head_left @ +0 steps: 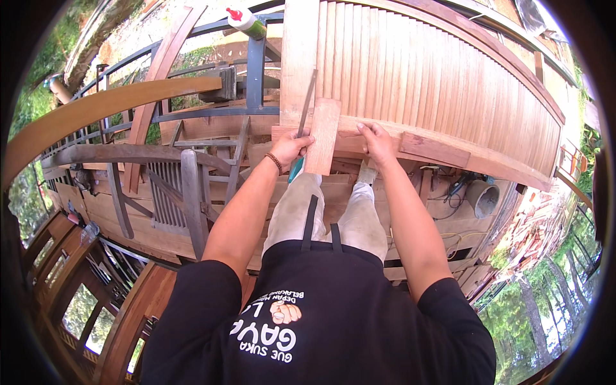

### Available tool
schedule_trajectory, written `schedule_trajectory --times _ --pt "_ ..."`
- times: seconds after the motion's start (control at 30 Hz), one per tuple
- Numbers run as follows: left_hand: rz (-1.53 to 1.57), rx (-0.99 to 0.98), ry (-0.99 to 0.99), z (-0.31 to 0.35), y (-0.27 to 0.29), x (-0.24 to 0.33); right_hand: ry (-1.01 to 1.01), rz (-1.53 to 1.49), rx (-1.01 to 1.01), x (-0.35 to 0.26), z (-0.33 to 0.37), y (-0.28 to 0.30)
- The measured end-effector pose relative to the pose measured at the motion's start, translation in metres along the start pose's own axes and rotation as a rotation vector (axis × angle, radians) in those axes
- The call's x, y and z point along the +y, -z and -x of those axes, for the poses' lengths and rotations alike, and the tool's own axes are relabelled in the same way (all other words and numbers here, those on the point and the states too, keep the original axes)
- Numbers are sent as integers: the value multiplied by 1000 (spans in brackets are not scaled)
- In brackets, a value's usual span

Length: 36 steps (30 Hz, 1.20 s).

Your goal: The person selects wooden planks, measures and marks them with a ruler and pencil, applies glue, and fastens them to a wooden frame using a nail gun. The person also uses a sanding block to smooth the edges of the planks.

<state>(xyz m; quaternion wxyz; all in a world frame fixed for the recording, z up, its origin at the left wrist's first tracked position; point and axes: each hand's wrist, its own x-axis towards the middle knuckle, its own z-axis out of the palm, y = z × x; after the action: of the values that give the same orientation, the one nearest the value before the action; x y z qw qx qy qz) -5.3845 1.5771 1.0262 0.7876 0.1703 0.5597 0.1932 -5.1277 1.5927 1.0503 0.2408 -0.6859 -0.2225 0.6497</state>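
Observation:
My left hand (pixel 292 149) is closed around a long, narrow, dark metal tool (pixel 308 99) that looks like a file. Its tip points away from me, and a teal part (pixel 296 169), perhaps its handle, shows below the hand. The thumb of that hand also rests on the left edge of a short flat wooden board (pixel 325 133), which slants over the near edge of a slatted wooden panel (pixel 410 64). To the right of the board, my right hand (pixel 378 144) has its fingers pinched together just over the panel's near rail. What lies between those fingers, if anything, is too small to make out.
A loose wooden strip (pixel 435 149) lies on the panel's near rail. At the far left stands a bottle with a red cap (pixel 245 20) beside a blue metal frame (pixel 255 74). Wooden chair parts (pixel 186 186) crowd the left. A grey bucket (pixel 481 197) and cables lie to the right.

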Motion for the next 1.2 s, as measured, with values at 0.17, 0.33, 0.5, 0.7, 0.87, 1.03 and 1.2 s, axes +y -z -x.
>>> schedule_trajectory --times 0.17,0.33,0.5,0.7,0.87,1.03,1.2 --pt "-351 -163 26 6 10 27 -21 57 -190 -25 -11 -13" --pt "-650 292 -197 14 34 57 -169 -304 -88 28 -2 -7" --pt "-479 531 -235 1 91 17 -287 -624 37 84 16 -58" --pt "-385 491 -125 8 60 -8 -410 -167 5 107 21 -82" --pt "-393 551 -148 7 32 -22 -167 185 71 122 14 -10" --pt "-300 737 -180 4 37 -14 96 436 223 89 17 38" --pt "-318 999 -612 -12 81 93 220 419 174 32 9 15"
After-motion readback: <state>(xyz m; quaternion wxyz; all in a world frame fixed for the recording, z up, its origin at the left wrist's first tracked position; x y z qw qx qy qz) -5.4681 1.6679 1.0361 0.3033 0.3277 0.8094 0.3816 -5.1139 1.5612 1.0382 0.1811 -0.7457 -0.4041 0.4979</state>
